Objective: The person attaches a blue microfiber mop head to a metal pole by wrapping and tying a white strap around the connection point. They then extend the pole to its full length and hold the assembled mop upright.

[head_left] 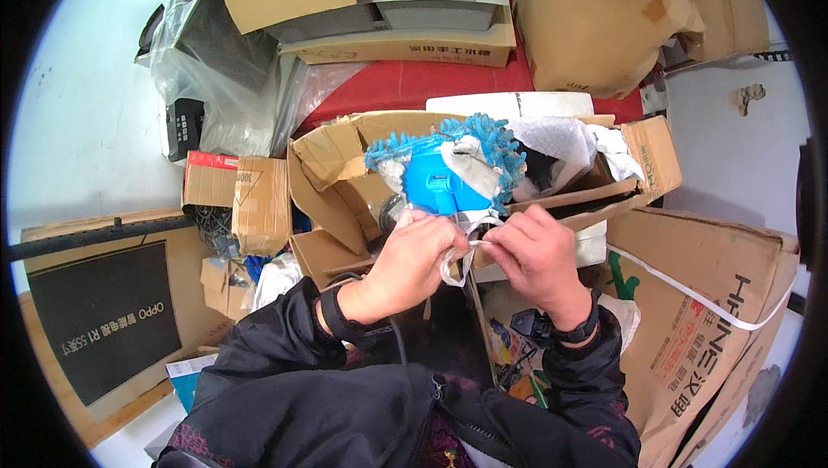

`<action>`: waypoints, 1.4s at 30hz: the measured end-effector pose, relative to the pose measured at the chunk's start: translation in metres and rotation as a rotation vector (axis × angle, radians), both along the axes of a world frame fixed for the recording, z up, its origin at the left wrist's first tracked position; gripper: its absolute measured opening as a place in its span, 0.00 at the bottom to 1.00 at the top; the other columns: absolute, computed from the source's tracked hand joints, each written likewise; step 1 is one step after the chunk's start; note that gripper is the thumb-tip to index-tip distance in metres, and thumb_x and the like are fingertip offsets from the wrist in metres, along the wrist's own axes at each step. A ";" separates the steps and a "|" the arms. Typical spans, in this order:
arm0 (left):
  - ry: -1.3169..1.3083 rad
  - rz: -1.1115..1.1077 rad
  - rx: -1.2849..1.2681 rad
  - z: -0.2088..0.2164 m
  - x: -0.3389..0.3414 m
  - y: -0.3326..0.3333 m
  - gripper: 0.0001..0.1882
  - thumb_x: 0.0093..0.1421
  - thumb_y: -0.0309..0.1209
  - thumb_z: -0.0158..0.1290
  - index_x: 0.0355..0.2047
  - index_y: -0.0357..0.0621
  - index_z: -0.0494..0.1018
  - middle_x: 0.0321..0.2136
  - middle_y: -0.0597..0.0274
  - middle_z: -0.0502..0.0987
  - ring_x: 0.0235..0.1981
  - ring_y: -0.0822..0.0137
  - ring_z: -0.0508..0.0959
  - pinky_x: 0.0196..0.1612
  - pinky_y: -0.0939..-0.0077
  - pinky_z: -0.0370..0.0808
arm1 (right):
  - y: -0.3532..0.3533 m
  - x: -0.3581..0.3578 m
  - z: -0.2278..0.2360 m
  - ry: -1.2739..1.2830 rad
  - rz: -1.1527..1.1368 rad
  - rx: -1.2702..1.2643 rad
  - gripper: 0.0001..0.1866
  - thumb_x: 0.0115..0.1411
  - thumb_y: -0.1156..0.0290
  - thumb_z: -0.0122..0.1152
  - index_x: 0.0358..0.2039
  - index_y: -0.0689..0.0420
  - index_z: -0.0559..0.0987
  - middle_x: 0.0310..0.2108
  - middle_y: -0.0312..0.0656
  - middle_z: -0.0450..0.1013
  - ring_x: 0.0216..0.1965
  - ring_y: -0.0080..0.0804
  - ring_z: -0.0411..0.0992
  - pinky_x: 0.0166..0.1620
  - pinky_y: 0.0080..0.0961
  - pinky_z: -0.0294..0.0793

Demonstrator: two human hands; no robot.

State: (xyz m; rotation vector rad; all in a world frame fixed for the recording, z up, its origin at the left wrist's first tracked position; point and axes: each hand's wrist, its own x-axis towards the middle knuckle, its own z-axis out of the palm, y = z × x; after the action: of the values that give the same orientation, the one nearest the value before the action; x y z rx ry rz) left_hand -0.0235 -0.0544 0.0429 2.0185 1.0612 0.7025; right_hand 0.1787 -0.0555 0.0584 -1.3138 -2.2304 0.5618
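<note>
Fingers of the left hand (414, 257) and right hand (536, 263) pinch 1 thin white strap (469, 261), squeezed close, with a loop hanging between them. The blue chenille mop head (423, 182) is just past the fingertips, over the open cardboard box (321, 156). If 1 hand pulls too hard, the strap could rip or slip away, because it looks so thin. I cannot tell if any finger holds the mop head too; if not, a big tug could tip it into the box.
</note>
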 end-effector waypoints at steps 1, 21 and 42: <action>0.054 0.002 0.001 0.003 0.002 -0.002 0.10 0.46 0.18 0.55 0.28 0.46 0.69 0.27 0.66 0.73 0.33 0.61 0.73 0.40 0.71 0.63 | 0.000 0.000 0.001 0.018 -0.001 0.035 0.07 0.46 0.69 0.64 0.27 0.52 0.76 0.22 0.35 0.67 0.26 0.34 0.67 0.26 0.28 0.69; -0.166 0.071 -0.573 0.011 -0.002 0.002 0.06 0.64 0.31 0.46 0.33 0.41 0.64 0.25 0.57 0.74 0.28 0.65 0.76 0.34 0.74 0.72 | -0.010 -0.001 -0.013 0.187 -0.083 -0.020 0.10 0.47 0.72 0.63 0.32 0.54 0.77 0.29 0.37 0.70 0.35 0.38 0.68 0.40 0.32 0.65; -0.108 0.027 -0.568 0.011 -0.005 0.006 0.05 0.64 0.28 0.45 0.35 0.40 0.62 0.21 0.61 0.71 0.25 0.66 0.73 0.30 0.74 0.69 | -0.003 -0.006 0.033 0.322 -0.362 0.380 0.17 0.45 0.77 0.67 0.38 0.57 0.75 0.37 0.41 0.75 0.37 0.38 0.73 0.38 0.28 0.73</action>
State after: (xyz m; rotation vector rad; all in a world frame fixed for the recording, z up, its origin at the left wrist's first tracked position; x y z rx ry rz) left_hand -0.0286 -0.0484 0.0540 1.4666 1.0783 0.4493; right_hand 0.1732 -0.0586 0.0909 -1.2784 -1.6827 0.1847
